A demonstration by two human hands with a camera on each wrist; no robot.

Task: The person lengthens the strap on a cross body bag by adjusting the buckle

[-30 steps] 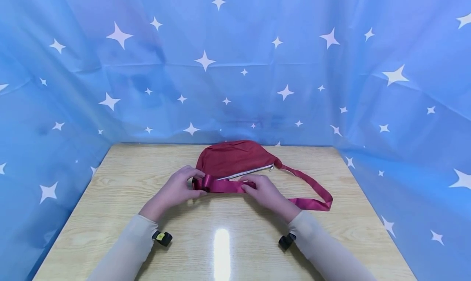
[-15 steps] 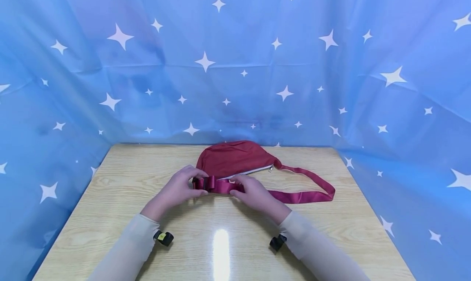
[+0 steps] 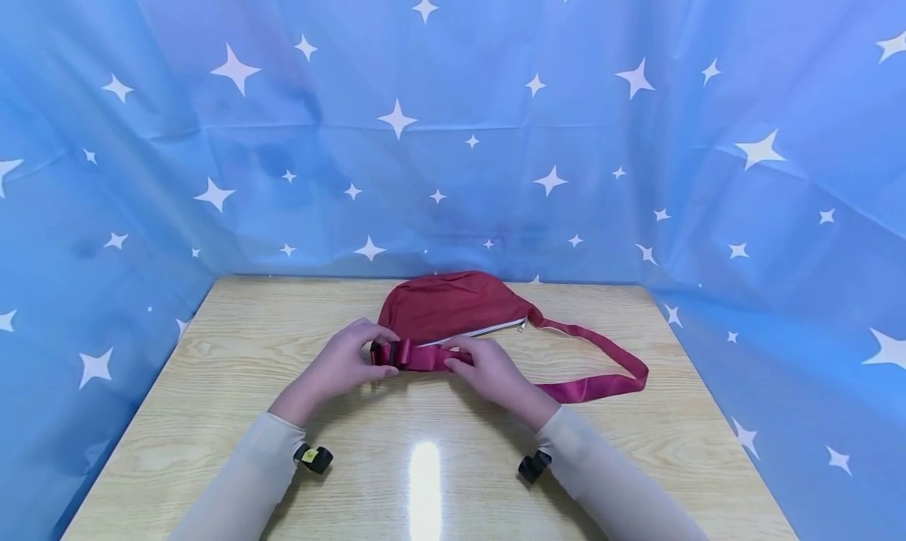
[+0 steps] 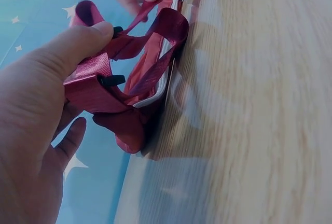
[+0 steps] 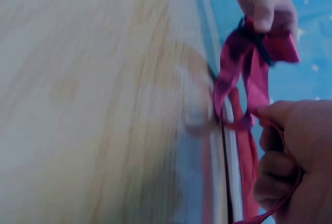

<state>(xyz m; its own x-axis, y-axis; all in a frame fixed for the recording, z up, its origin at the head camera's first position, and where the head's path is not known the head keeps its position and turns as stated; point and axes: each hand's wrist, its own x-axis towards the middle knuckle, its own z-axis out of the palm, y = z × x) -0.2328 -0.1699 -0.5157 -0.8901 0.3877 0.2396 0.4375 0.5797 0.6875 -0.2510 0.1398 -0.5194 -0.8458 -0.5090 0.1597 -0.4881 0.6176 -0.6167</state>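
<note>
A dark red waist bag (image 3: 446, 309) lies at the far side of the table, its silver zipper (image 3: 488, 329) facing the near side. My left hand (image 3: 340, 360) grips the magenta webbing strap (image 3: 594, 387) at its left end, thumb against a black strap slider (image 4: 111, 80). In the left wrist view the strap is doubled through this slider and stands up in a loop. To the right, my right hand (image 3: 488, 368) pinches the strap between thumb and forefinger, other fingers curled in the right wrist view. From there the strap runs on in a wide loop to the bag's right end.
The light wood table (image 3: 248, 352) ends just behind the bag, against a blue curtain with white stars (image 3: 467, 203). Small black wrist cameras (image 3: 314, 458) sit at both sleeves. A bright light reflection (image 3: 425, 486) shows on the near tabletop.
My right hand has moved left along the strap, closer to the left hand. The strap's loop at the right has shifted slightly outward. The left hand and the bag have stayed nearly still.
</note>
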